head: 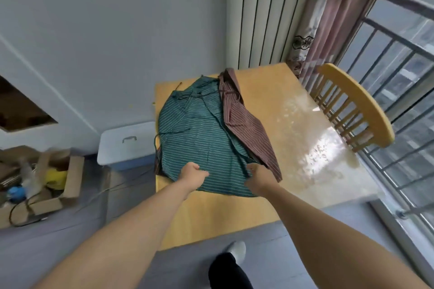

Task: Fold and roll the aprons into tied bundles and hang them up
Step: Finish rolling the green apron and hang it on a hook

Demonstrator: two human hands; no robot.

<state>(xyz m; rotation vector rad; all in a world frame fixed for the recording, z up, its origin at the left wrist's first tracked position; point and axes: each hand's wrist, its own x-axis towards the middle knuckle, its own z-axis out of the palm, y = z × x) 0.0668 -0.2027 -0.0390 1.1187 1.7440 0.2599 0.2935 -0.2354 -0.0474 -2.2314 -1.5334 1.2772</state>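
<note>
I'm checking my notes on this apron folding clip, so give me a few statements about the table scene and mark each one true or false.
1. Both hands grip the green striped apron at its near edge. True: left hand, right hand.
2. The brown striped apron lies on top of the green one. False: the green one overlaps it.
3. The aprons lie on a wooden table. True.
4. The green apron is already rolled and tied. False: it lies spread out.
5. A wooden chair stands at the table's window side. True.
</note>
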